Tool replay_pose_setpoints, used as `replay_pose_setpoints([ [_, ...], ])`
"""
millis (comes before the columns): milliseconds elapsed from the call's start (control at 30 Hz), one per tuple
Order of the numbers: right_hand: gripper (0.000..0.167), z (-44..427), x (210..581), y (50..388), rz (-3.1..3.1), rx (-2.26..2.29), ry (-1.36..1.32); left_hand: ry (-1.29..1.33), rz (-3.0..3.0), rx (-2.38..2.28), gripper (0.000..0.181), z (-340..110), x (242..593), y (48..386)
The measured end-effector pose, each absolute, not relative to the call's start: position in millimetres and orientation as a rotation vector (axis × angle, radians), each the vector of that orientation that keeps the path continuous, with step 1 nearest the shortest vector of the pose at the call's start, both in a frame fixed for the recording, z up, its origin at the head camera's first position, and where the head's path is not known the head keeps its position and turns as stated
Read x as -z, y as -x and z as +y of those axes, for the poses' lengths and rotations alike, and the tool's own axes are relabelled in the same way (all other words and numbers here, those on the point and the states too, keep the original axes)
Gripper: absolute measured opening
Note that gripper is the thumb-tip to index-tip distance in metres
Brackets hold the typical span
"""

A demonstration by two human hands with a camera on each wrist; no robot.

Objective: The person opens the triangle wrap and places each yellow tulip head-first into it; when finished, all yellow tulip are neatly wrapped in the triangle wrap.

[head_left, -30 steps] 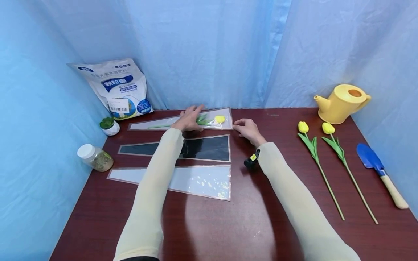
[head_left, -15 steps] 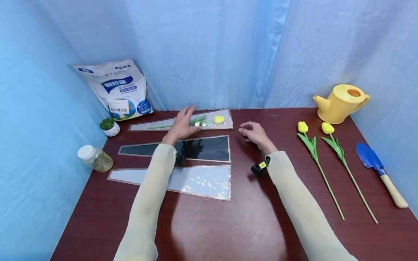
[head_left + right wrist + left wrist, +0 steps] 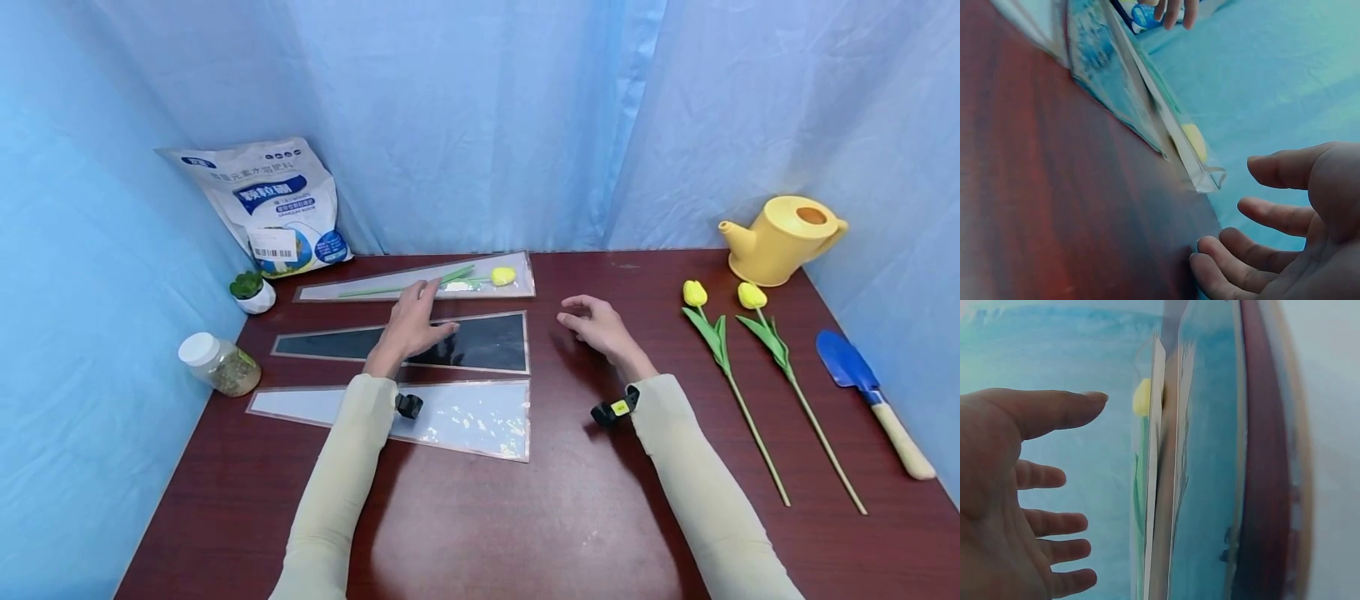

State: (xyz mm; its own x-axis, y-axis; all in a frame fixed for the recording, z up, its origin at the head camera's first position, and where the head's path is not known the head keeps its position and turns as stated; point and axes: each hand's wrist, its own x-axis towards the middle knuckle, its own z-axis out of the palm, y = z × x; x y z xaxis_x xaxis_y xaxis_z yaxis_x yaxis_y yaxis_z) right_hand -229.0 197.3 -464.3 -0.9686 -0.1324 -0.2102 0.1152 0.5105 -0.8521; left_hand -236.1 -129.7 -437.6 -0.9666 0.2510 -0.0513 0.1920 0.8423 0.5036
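Yellow tulip, apparently inside the far white sleeve
Left hand spread over the black sleeve; right hand, fingers parted.

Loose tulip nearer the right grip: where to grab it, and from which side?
I'd pinch its stem just below the leaves, from above and slightly left, with the right grip. The tulip lies flat on the table, its stem thin and bare there; the other tulip lies alongside on the right. Gripping the flower would probably risk squashing it.
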Motion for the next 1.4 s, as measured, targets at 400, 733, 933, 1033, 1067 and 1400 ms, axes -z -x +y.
replay_pose_setpoints([
  [400,0.050,184.5,466.8,200.9,2.789,1.058,0.343,-0.477,2.727,-0.636,0.079,-113.7,450.2,203.1],
  [733,0.074,169.5,469.3,201.3,2.773,0.735,0.338,-0.680,2.587,-0.541,0.072,-96.5,452.9,190.9],
  [933,0.081,163.4,471.0,205.5,2.754,0.675,0.292,-0.735,2.546,-0.481,0.071,-84.7,453.6,187.2],
  [1033,0.084,159.7,470.4,206.8,2.755,0.652,0.290,-0.731,2.539,-0.422,0.069,-80.5,452.6,185.5],
  [1067,0.084,158.5,470.1,206.9,2.755,0.647,0.290,-0.728,2.536,-0.403,0.069,-79.6,452.2,185.1],
  [1400,0.085,150.2,468.6,211.1,2.779,0.649,0.225,-0.700,2.511,-0.362,0.064,-76.1,449.6,186.3],
])
